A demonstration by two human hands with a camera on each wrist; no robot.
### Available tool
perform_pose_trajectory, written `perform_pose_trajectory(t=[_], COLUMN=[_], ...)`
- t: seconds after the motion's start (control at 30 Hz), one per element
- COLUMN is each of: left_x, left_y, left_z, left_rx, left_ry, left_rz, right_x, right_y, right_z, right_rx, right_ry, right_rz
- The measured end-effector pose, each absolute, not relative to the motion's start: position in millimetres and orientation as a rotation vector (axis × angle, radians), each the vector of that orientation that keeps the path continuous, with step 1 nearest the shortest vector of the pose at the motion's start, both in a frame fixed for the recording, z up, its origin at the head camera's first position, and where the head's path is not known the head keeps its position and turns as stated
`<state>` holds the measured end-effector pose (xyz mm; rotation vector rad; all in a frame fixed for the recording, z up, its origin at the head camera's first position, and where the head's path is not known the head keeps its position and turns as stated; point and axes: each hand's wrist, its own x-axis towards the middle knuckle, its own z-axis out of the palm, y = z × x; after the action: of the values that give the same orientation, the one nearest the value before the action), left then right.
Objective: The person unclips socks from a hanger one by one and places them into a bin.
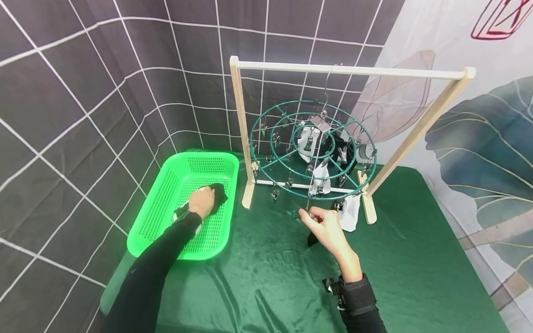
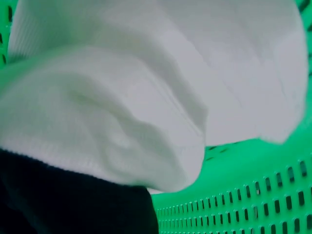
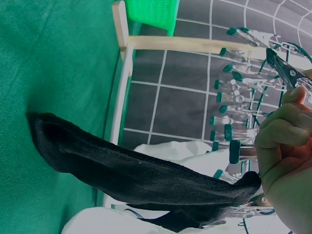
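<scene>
- Two hands work at once over a green tabletop [image 1: 416,277].
- Left hand [image 1: 201,201] is down inside the green basket [image 1: 166,194], its fingers curled over a black sock [image 1: 218,192]; a white sock [image 2: 146,97] lies right under it, filling most of the left wrist view, with the basket's slotted wall [image 2: 243,200] just beyond.
- Right hand [image 1: 325,226] is raised just below the front rim of the round green clip hanger [image 1: 312,152], fingers bent and pinching a metal clip [image 3: 285,70] that hangs from that rim.
- Beneath that hand a second black sock [image 3: 136,175] hangs from its grip, the toe end trailing down to the tabletop.
- Just right of the right hand, a white sock [image 1: 350,212] is clipped to the hanger's rim; more white and black socks hang further back among the clips.
- Behind both hands, the hanger is hooked on a wooden rail [image 1: 354,70], whose feet stand on the tabletop beside the basket.
</scene>
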<state>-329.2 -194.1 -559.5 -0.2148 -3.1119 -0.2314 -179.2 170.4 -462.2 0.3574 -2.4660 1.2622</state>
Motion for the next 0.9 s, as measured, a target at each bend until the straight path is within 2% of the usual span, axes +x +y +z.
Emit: perform_pose_trajectory(t=[0.47, 0.63, 0.9], left_x=[-336.0, -338.1, -318.5], left_y=[-202.5, -191.1, -124.4], left_z=[-551.0, -521.6, -450.8], left_rx=[-0.309, -0.391, -0.818], left_ry=[-3.098, -2.753, -1.89], left_rz=[-0.105, -0.233, -0.707], right_x=[-176.6, -175.1, -175.4], right_y=[171.3, 172.1, 171.6], right_z=[-456.1, -455.9, -451.9], right_rx=[0.332, 0.324, 0.35], right_ry=[-2.48, -2.491, -2.495], right_rz=[1.26, 1.254, 1.222])
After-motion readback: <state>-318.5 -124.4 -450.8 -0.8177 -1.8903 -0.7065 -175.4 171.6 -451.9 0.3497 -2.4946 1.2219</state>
